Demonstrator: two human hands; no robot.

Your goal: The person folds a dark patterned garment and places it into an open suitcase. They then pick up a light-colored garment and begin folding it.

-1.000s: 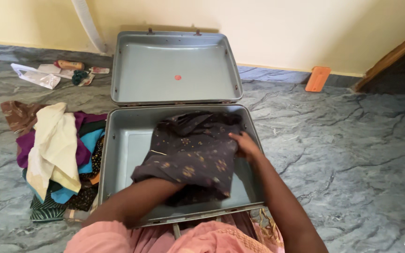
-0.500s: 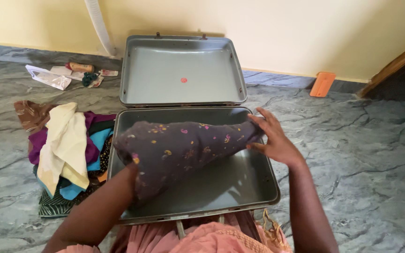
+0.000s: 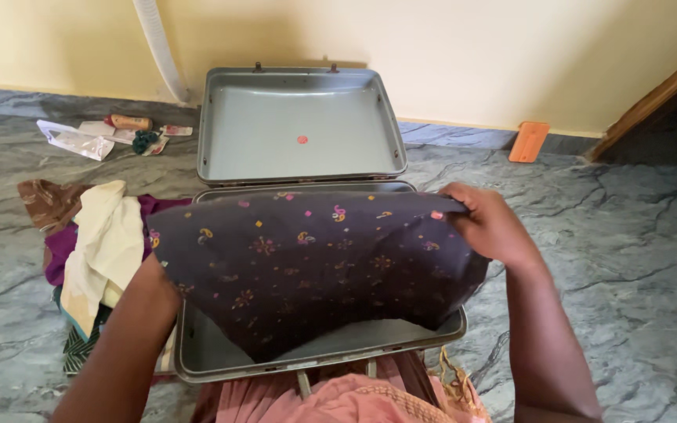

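Observation:
A dark cloth with small coloured motifs [image 3: 307, 266] is stretched flat above the open grey metal suitcase [image 3: 221, 364]. My right hand [image 3: 487, 223] grips the cloth's right top corner. My left hand is hidden behind the cloth's left edge, only the forearm [image 3: 131, 337] shows, and it holds that side up. The suitcase lid [image 3: 299, 125] stands open against the wall, with a small red dot inside it. The cloth covers most of the suitcase's inside.
A pile of clothes [image 3: 95, 251], cream, purple, brown and teal, lies on the floor left of the suitcase. Small packets and a bottle [image 3: 111, 133] lie near the wall. An orange block [image 3: 528, 141] leans at the skirting. A white pipe [image 3: 158, 47] runs up the wall.
The dark cloth lay bunched inside the suitcase; both hands have lifted it and spread it wide over the suitcase. The camera has moved closer.

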